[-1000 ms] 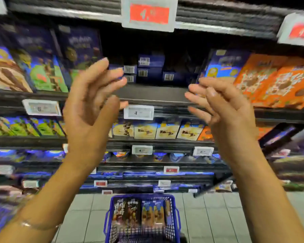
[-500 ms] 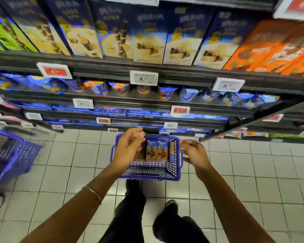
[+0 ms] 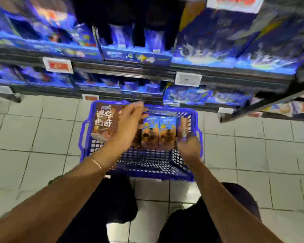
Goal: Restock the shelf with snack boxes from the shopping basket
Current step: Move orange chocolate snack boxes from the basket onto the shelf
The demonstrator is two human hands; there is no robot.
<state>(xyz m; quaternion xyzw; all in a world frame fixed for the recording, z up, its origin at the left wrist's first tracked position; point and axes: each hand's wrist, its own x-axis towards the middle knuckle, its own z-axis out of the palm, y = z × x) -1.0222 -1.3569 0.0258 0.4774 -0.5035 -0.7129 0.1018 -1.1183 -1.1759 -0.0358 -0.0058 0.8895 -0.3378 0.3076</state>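
Down on the tiled floor (image 3: 33, 134) sat the blue basket (image 3: 147, 170), just before the shelf (image 3: 147, 69); its snack boxes stood on end in a row, long axes upright, printed faces toward the person; a brown box (image 3: 104, 123) stood leftmost, two blue-and-orange boxes (image 3: 158, 132) beside it; the left hand (image 3: 128, 123) lay over the brown box's right edge, fingers fairly straight, clasping nothing visibly; the right hand (image 3: 189, 148) was blurred by the right wall, its grip unreadable.

Shelf stock (image 3: 218, 41), 12 o'clock: smeared, unreadable. Right hand (image 3: 189, 148) blurred, grip indeterminate. Left hand (image 3: 128, 125) part-covers brown box (image 3: 104, 123).
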